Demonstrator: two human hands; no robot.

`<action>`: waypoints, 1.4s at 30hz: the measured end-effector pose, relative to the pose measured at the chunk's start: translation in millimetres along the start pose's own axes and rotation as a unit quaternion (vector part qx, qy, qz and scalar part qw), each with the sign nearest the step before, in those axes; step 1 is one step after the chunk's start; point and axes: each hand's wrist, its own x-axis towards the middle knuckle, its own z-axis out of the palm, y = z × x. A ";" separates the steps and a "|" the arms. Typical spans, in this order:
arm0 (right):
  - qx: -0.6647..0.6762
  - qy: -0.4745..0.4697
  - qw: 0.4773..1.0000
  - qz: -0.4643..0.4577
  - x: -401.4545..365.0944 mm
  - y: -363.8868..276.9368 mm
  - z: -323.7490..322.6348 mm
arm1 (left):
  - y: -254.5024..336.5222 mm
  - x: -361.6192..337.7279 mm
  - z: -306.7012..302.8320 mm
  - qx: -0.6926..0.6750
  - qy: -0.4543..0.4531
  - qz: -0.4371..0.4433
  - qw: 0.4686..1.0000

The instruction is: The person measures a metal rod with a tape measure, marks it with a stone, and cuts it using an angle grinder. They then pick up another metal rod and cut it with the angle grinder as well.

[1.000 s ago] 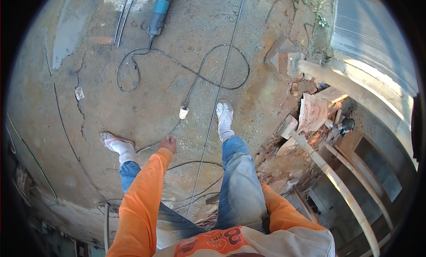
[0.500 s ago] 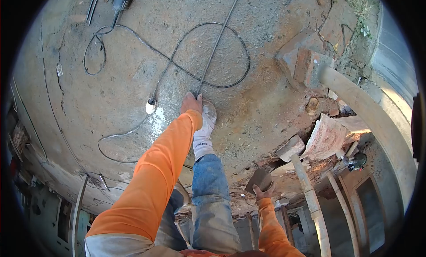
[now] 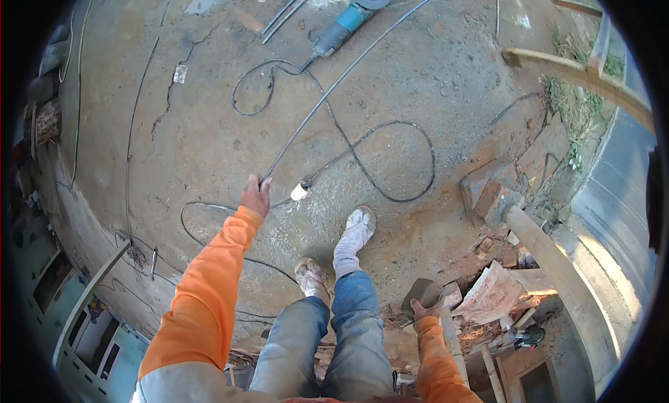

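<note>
My left hand (image 3: 255,196), in an orange sleeve, is closed round the near end of a long thin steel rod (image 3: 343,79). From there the rod runs up and to the right, past the top of the view. Low on the right, my right hand (image 3: 426,309) grips a flat-faced brown block (image 3: 419,296), thumb on its near side. Just right of my left hand, a white plug connector (image 3: 300,190) joins two lengths of black cable (image 3: 357,151) on the wet ground. My feet, in pale socks and sandals (image 3: 362,220), stand below it.
An angle grinder (image 3: 341,28) lies on the ground at the top, beside two short rods (image 3: 293,13). Broken masonry (image 3: 488,291) and a wooden beam (image 3: 568,291) are on the right, near a drop at the edge. A road (image 3: 613,187) runs beyond.
My left hand has moved left, away from my foot, carrying the rod's near end; the rod now slants more. My second foot has come into view. My right hand still holds the block.
</note>
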 end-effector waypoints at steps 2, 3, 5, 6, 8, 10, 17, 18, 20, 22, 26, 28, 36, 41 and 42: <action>-0.091 0.030 0.992 -0.077 12.2 -77.2 -11.6 | -5.1 16.6 -75.6 -0.008 0.044 0.030 0.999; -0.141 0.033 0.985 -0.096 16.5 -119.9 -15.7 | -8.3 23.6 -107.3 -0.018 0.057 0.033 0.998; -0.177 0.037 0.971 -0.153 18.1 -215.4 -14.7 | -14.4 30.5 -162.6 0.027 0.065 0.055 0.996; -0.164 0.033 0.967 -0.192 14.4 -267.6 -11.7 | -21.9 31.7 -183.8 0.047 0.071 0.026 0.996; -0.153 0.035 0.948 -0.278 11.3 -363.6 5.7 | -50.3 33.9 -217.2 0.028 0.059 0.023 0.998; -0.163 0.045 0.913 -0.372 0.2 -458.1 37.3 | -90.0 36.7 -243.4 0.059 0.061 0.006 0.996; -0.234 -0.023 0.781 -0.579 -68.8 -755.0 213.6 | -174.0 58.3 -259.0 -0.009 0.019 -0.049 0.999; -0.250 -0.031 0.756 -0.605 -73.7 -776.2 241.7 | -181.3 61.3 -254.5 -0.034 0.027 -0.055 0.998; -0.275 -0.041 0.717 -0.640 -79.9 -809.5 295.0 | -206.3 76.9 -247.4 -0.047 0.043 -0.101 0.993; -0.276 -0.051 0.698 -0.659 -79.3 -827.0 339.5 | -226.9 84.6 -244.6 -0.060 0.060 -0.156 0.984; -0.212 -0.101 0.702 -0.672 -83.0 -845.9 378.0 | -246.7 89.2 -233.6 -0.079 0.000 -0.164 0.983; -0.172 -0.082 0.743 -0.642 -81.2 -834.3 377.4 | -243.2 76.2 -224.1 -0.107 -0.019 -0.155 0.982; -0.363 -0.034 0.836 -0.411 -32.6 -653.0 201.8 | -251.5 115.7 -157.6 -0.063 -0.019 -0.223 0.973; -0.332 -0.034 0.922 -0.198 -27.6 -571.5 49.7 | -280.8 148.2 -142.0 -0.018 -0.059 -0.260 0.963; -0.308 -0.055 0.937 -0.155 -43.4 -578.2 29.0 | -290.2 155.5 -137.9 0.030 -0.118 -0.269 0.956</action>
